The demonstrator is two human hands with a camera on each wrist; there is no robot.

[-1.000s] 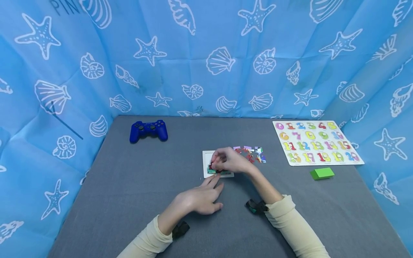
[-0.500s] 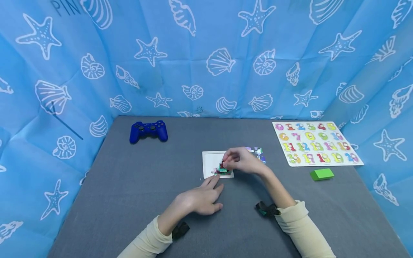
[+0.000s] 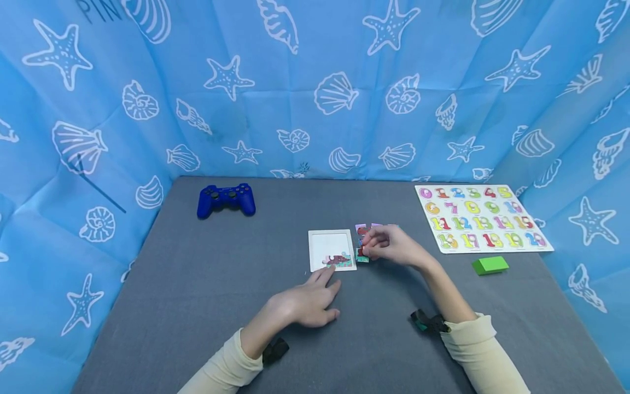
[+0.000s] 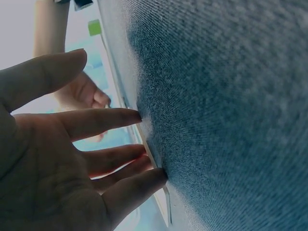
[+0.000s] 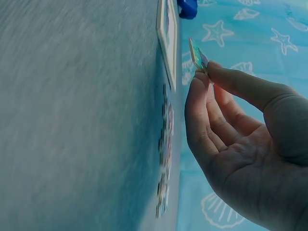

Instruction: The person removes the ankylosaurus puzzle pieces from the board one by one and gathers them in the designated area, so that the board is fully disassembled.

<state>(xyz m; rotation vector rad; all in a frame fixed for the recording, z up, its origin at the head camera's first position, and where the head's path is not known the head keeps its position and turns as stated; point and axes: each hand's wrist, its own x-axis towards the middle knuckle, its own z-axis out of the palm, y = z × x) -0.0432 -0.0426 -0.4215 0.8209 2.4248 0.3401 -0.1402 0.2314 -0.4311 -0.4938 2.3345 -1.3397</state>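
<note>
My right hand pinches a green and dark red jigsaw piece between thumb and fingertips, lifted above the table just right of the white puzzle tray. Inside the tray, a few joined pieces lie along the lower right edge. Loose jigsaw pieces sit beyond and partly under the right hand; in the right wrist view they form a low row. My left hand lies with spread fingers, its fingertips touching the tray's near edge.
A blue game controller lies at the back left. The white number board is at the back right, with a green block in front of it. A blue shell-patterned curtain hangs behind the grey table.
Holding the jigsaw piece, my right hand has moved right from over the tray to beside it, uncovering the tray and its joined pieces. The left hand has stayed put.
</note>
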